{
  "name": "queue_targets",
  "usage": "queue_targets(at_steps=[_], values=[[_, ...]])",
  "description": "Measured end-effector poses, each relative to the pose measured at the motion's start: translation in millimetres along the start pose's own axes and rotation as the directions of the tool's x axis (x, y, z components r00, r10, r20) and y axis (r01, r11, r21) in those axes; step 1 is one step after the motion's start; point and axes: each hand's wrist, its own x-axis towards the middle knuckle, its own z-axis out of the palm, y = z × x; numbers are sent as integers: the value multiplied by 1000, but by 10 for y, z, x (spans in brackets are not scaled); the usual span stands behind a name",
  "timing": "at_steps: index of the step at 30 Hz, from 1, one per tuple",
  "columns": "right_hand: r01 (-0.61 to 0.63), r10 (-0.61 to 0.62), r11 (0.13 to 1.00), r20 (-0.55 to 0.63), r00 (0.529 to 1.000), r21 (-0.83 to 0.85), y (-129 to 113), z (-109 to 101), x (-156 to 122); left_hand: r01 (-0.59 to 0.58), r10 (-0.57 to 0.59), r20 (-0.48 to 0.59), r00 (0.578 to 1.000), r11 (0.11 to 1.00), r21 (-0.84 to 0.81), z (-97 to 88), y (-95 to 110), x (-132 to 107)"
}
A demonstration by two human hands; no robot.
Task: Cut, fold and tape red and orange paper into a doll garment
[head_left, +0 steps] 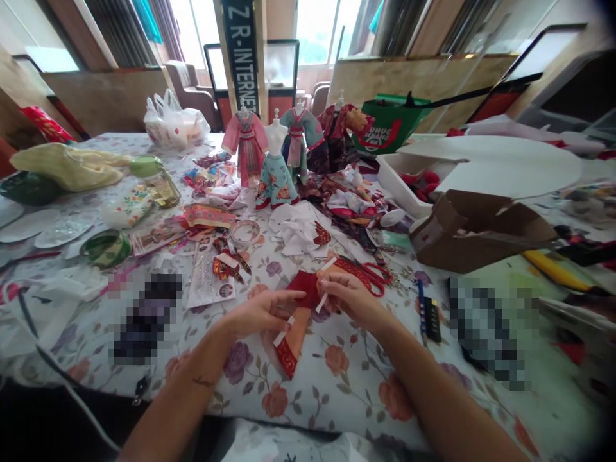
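On the flowered tablecloth lies a small doll-garment piece (294,340) in dark red and orange cloth, with a patterned red border at its lower end. My left hand (257,312) rests at its left side, index finger stretched over the dark red part and thumb apart. Near that thumb, a short white strip (283,331) crosses the orange cloth. My right hand (353,298) pinches a narrow white strip (321,303) at the dark red part's right edge. Just beyond this hand are orange-red patterned cloth (349,272) and red-handled scissors (380,277).
Dressed doll forms (275,167) stand at the back centre among fabric scraps (356,199). A brown cardboard box (476,231) and white tray (404,183) are on the right. Left are a tape roll (245,232), a green tape roll (106,249) and a lidded jar (154,176).
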Motion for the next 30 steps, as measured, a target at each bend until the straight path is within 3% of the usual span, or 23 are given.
queue_targets(at_steps=[4, 7, 11, 17, 30], values=[[-94, 102, 993, 111, 989, -72, 84, 67, 4, -43, 47, 65, 997, 998, -55, 30, 17, -14], [-108, 127, 986, 151, 980, -130, 108, 82, 2, -77, 80, 31, 996, 993, -85, 48, 3, 19], [-116, 134, 986, 151, 979, -123, 138, 73, 6, -73, 67, -59, 996, 990, -119, 73, -50, 88], [-155, 168, 982, 119, 979, -112, 149, 55, 7, -51, 39, -112, 993, 993, -109, 110, -60, 111], [-177, 188, 979, 109, 976, -103, 208, 59, 1, -40, 34, -106, 994, 997, -59, 113, -51, 114]])
